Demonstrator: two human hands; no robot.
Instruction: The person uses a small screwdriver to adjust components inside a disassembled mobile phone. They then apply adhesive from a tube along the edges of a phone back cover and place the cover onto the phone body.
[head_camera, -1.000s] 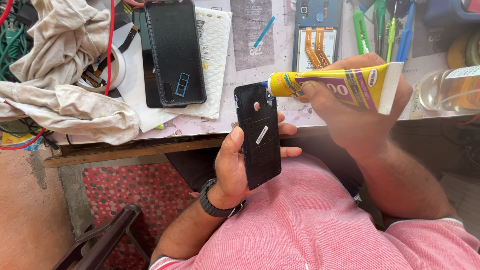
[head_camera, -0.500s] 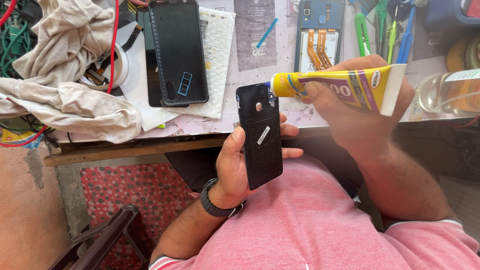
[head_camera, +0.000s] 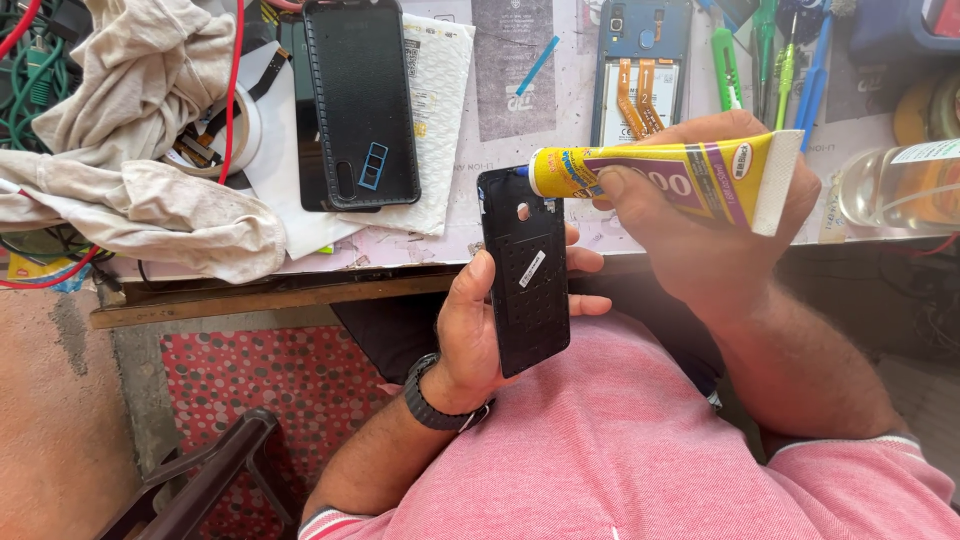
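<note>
Above the person's lap, the left hand (head_camera: 480, 330) clasps a black phone back cover (head_camera: 524, 270) upright, while the right hand (head_camera: 700, 225) squeezes a yellow glue tube (head_camera: 665, 175), nozzle touching the cover's top edge. Beyond, an opened phone (head_camera: 640, 70) and a black case (head_camera: 360, 100) lie on the workbench (head_camera: 520, 90).

A yellow glue tube (head_camera: 665, 178) with purple bands and a flat white crimped end lies crosswise in the right hand (head_camera: 700, 230), nozzle at the top of the black phone back cover (head_camera: 525, 270), which bears a small white sticker (head_camera: 531, 268). A white padded envelope (head_camera: 437, 120) lies on the surface (head_camera: 400, 250). At right, a clear bottle (head_camera: 900, 185) carries what seems a white label (head_camera: 925, 152).
</note>
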